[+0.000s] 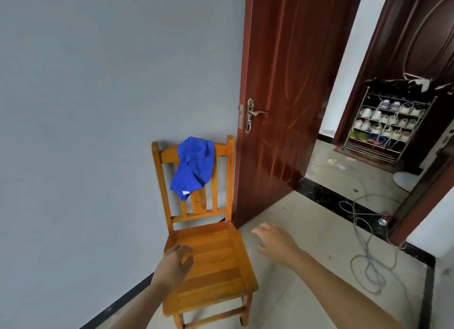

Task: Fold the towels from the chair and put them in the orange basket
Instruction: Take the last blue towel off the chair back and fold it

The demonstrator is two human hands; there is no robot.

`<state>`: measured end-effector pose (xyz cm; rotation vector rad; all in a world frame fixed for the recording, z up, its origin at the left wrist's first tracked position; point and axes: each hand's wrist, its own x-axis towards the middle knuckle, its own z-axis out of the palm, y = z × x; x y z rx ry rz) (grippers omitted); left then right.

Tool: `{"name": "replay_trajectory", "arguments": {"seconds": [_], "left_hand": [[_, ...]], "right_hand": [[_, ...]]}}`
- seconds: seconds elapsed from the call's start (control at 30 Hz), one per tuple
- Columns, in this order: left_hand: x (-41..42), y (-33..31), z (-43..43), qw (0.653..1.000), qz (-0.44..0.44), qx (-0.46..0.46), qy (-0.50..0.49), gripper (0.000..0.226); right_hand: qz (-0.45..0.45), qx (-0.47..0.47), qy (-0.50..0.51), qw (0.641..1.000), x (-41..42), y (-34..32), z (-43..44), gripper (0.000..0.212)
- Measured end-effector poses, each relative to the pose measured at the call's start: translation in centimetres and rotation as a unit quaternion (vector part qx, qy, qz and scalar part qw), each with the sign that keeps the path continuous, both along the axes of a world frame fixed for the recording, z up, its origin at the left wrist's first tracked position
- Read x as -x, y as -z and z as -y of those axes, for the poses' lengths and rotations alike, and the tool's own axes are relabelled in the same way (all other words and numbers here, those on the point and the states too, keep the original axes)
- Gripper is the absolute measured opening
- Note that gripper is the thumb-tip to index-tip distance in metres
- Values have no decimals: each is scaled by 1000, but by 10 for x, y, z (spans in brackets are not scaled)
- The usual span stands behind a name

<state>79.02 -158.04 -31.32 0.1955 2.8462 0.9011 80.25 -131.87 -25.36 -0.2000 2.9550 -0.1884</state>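
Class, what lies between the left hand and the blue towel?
Head view: only the chair, its bare seat and back slats, lies between left hand and towel.

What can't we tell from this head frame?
- Orange basket: nowhere in head view, outside the frame.
- Blue towel: part draped behind the chair back is hidden; white tag too small to read.
- Left hand: blurred, contact with seat unclear.
- Shoe rack: shoes too small to count.
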Motion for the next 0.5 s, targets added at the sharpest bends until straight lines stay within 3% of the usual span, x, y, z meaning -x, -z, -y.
{"name": "replay_trajectory", "arguments": {"seconds": [0.3,0.5], "left_hand": [[97,7,32,987,-22,10,-162,30],[193,17,12,980,-25,-52,-192,31]], "right_hand": [[-1,11,-84,996,119,8,9,41],[21,-7,-78,997,207,0,-6,40]]}}
